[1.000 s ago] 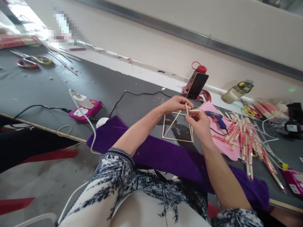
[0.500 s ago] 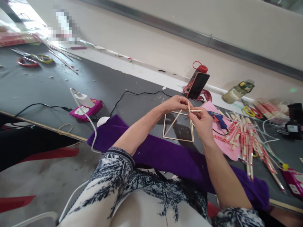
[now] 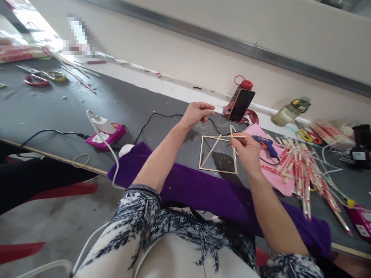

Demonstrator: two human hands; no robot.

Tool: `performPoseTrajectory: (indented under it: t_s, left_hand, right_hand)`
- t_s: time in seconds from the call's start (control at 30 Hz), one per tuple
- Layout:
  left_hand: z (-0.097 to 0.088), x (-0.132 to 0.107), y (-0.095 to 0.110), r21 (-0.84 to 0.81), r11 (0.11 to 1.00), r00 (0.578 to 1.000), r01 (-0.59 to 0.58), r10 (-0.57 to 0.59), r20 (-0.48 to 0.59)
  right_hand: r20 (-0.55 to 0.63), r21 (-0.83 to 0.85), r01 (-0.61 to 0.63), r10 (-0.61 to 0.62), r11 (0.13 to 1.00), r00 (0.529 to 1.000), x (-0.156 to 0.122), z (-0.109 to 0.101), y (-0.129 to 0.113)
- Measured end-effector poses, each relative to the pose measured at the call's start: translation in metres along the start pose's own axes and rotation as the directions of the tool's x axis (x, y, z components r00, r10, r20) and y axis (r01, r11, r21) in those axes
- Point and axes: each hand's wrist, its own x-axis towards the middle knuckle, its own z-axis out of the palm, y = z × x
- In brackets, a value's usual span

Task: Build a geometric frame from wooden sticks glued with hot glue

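A frame of thin wooden sticks [image 3: 217, 170] lies on the grey table, a rough square with one slanting stick inside. At its top right corner, sticks cross and one short piece points up. My right hand [image 3: 248, 148] pinches the frame at that corner between thumb and fingers. My left hand [image 3: 197, 114] hovers above and left of the frame, apart from it, with thumb and fingertips drawn together. Whatever may be between those fingertips is too small to make out. Just right of my right hand, a blue glue gun [image 3: 267, 146] rests on pink paper [image 3: 278, 179].
Paper-wrapped sticks [image 3: 301, 166] are heaped at the right. A red-capped bottle [image 3: 247, 84] with a phone [image 3: 242, 105] against it and a clear bottle [image 3: 291, 112] stand near the wall. Purple cloth [image 3: 203, 185] covers the front edge. A magenta power strip [image 3: 107, 137] and cables lie left.
My left hand has let go of the stick corner and moved up and left. My right hand stays at the corner, and the frame has hardly moved.
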Motion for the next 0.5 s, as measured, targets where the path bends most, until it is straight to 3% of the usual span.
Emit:
performPoseTrajectory:
  t_s: [0.13, 0.27, 0.33, 0.4, 0.47, 0.5]
  left_hand:
    - [-0.032, -0.001, -0.01, 0.216, 0.974, 0.988, 0.074, -0.043, -0.148]
    - [-0.039, -0.003, -0.013, 0.483, 0.866, 0.972, 0.13, -0.015, -0.235]
    - [-0.033, -0.006, -0.01, 0.649, 0.752, 0.986, 0.115, -0.008, -0.165]
    - [-0.024, -0.012, -0.005, 0.77, 0.637, 0.999, -0.02, 0.043, -0.009]
    - [-0.015, -0.021, 0.001, 0.789, 0.585, 0.982, -0.187, 0.133, 0.135]
    - [-0.011, -0.027, 0.004, 0.773, 0.596, 0.976, -0.217, 0.155, 0.154]
  right_hand:
    - [0.017, 0.016, 0.007, -0.007, 1.0, 1.0, 0.0, 0.0, -0.001]
    - [0.012, 0.009, 0.008, -0.008, 1.0, 1.0, 0.0, 0.0, 0.0]
    - [0.003, 0.002, 0.009, -0.009, 1.0, 1.0, 0.001, 0.0, 0.002]
    - [0.003, -0.008, 0.01, -0.01, 1.0, 1.0, 0.003, 0.0, 0.003]
    - [0.009, -0.009, 0.009, -0.009, 1.0, 1.0, 0.004, 0.0, 0.003]
    - [0.011, 0.001, 0.007, -0.007, 1.0, 1.0, 0.005, 0.0, 0.003]
